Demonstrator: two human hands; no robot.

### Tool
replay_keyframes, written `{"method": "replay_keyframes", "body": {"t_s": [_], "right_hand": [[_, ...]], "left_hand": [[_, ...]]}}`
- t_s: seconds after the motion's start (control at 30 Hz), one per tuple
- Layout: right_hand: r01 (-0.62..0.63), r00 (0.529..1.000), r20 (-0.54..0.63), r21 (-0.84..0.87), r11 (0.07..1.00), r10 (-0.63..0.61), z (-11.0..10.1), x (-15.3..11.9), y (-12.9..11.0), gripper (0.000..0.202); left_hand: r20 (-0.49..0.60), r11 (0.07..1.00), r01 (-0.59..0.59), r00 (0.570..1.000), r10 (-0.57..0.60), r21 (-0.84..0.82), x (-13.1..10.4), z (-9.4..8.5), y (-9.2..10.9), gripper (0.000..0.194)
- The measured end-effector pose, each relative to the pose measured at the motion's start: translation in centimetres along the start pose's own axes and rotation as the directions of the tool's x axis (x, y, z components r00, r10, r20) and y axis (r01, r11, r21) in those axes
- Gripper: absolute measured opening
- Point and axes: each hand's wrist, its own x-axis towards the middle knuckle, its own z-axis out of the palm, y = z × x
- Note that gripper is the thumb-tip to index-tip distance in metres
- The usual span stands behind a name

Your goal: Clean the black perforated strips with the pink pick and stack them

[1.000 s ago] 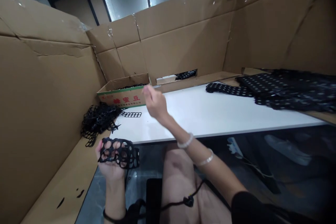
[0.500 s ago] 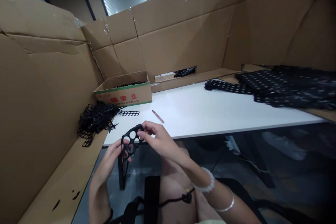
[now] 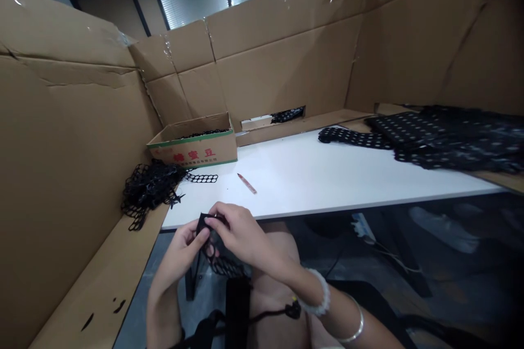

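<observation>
Just over the near edge of the white table, both my hands pinch a black strip with round holes (image 3: 223,266). My left hand (image 3: 180,251) has its thumb and fingers closed on the strip's left side. My right hand (image 3: 237,232) grips its upper part from the right, thumb pressed on a dark folded-looking piece. The holed part hangs below my fingers toward my lap. Much of the strip between the hands is hidden. Beyond them, a pen-like knife or pencil (image 3: 246,183) lies on the tabletop, its exact kind unclear.
A tangled heap of black holed scraps (image 3: 151,191) sits at the left, beside a cardboard box (image 3: 196,155) holding similar black pieces. Black sheets with light dots (image 3: 446,136) are piled at the right of the white table (image 3: 327,174). Tall cardboard walls (image 3: 286,65) surround it.
The strip has gone from stretched out between my hands, its holes facing me, to bunched up and hanging down. My hands have come closer together, slightly lower.
</observation>
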Motion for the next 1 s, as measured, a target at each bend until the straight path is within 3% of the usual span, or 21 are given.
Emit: {"method": "replay_keyframes", "body": {"t_s": [0.1,0.2,0.4,0.67,0.83,0.9,1.0], "right_hand": [[0.109,0.981,-0.137,-0.203,0.973,-0.139,0.4,-0.1,0.3,0.018],[0.233,0.954,-0.105,-0.324,0.917,-0.280,0.4,-0.4,0.6,0.022],[0.287,0.948,-0.067,-0.253,0.924,-0.312,0.1,-0.5,0.7,0.025],[0.270,0.962,-0.056,0.037,0.962,-0.267,-1.0,-0.7,-0.1,0.010],[0.175,0.984,-0.047,0.133,0.976,-0.170,-1.3,-0.6,0.5,0.004],[0.171,0.983,-0.094,0.119,0.978,-0.161,-1.4,-0.6,0.9,0.003],[0.281,0.953,-0.130,0.049,0.958,-0.273,-2.0,-0.6,1.0,0.014]], "left_hand": [[-0.141,0.997,0.017,0.990,-0.006,0.081,0.4,0.8,-0.1,0.044],[-0.218,0.985,-0.015,0.974,0.053,0.170,0.4,1.3,-0.1,0.042],[-0.247,0.931,-0.099,0.949,0.194,0.351,-0.4,1.8,0.5,0.036],[-0.122,0.931,-0.226,0.955,0.269,0.285,-0.5,1.8,0.7,0.033],[-0.092,0.974,-0.151,0.981,0.169,0.171,-0.4,1.8,0.4,0.031],[0.012,0.994,-0.095,0.995,0.095,0.047,-0.4,1.7,0.4,0.033],[0.225,0.970,-0.009,0.972,0.065,-0.245,-0.4,1.6,0.4,0.056]]}}
